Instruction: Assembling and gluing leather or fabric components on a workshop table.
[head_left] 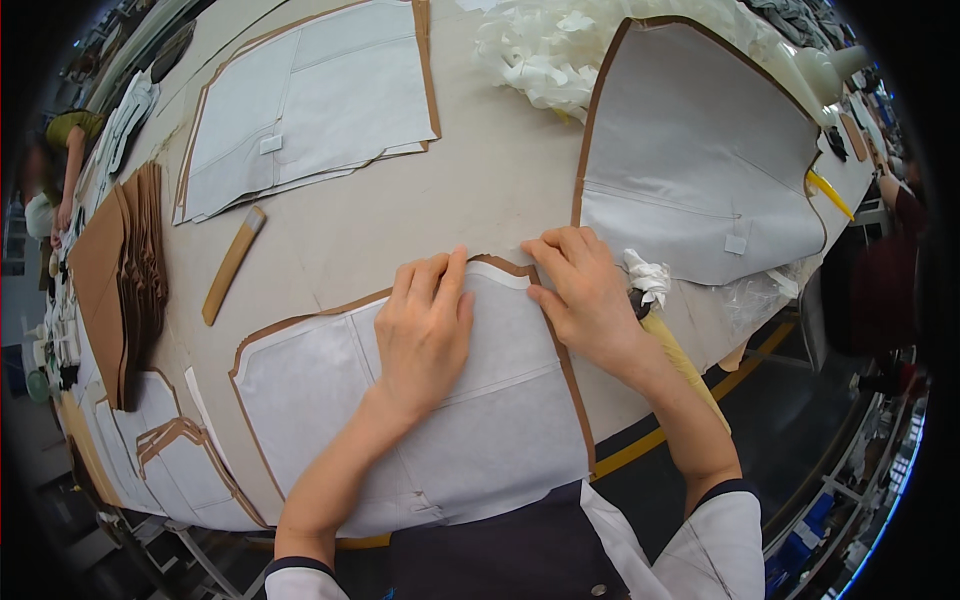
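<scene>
A pale grey fabric panel (490, 420) with brown edges lies on the table in front of me, with stitched seams across it and a white strip along its top curve. My left hand (425, 320) rests flat on its upper part, fingers stretched toward the top edge. At the upper right corner, my right hand (585, 300) touches the brown edge, thumb and forefinger apart. Partly behind my right forearm lies a yellow-handled tool (685, 365), its dark head topped by a crumpled white wrapping. Another grey panel with brown edging (690, 150) lies just beyond my right hand.
Several stacked grey panels (340, 90) lie at the far left. Nearer are a flat tan stick (234, 265), a pile of folded brown pieces (115, 270) and smaller panels (190, 470). White strip scraps (535, 65) heap at the back. Other people work at both sides.
</scene>
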